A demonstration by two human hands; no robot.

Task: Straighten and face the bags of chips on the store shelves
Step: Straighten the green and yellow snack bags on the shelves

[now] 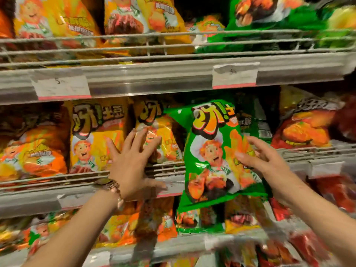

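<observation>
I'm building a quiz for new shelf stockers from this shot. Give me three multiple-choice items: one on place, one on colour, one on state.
1. Where is the wristwatch?
A. left wrist
B. right wrist
C. on a shelf

2. What colour is the bag in front of the shelves?
A. blue
B. green
C. white

3. How is the left hand?
A. fist
B. fingers spread
C. holding a tag

Key: 1 A, the wristwatch sits by the left hand. 2 B, the green bag beside the right hand. 3 B, straight fingers reach a yellow bag.
</observation>
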